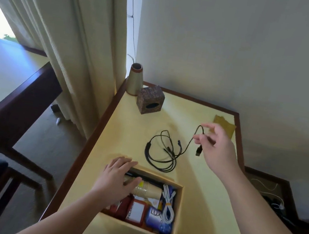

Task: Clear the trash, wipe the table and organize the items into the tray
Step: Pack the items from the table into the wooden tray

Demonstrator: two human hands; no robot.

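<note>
My right hand (pixel 217 146) pinches the thin black tangled cable (pixel 164 154) near its plug, lifting that end above mid-tabletop; my left hand (pixel 118 181) lies flat, fingers relaxed, on the shallow cardboard tray (pixel 175 210) by the near edge; a yellow cloth (pixel 226 125) sits at the far right corner.

Both forearms were bare right up to the frame's lower edge, with no sleeve or cuff showing. The left hand (pixel 118 179) and the right hand (pixel 218 148) wore no gloves, rings, watch or wristband that I could see.
</note>
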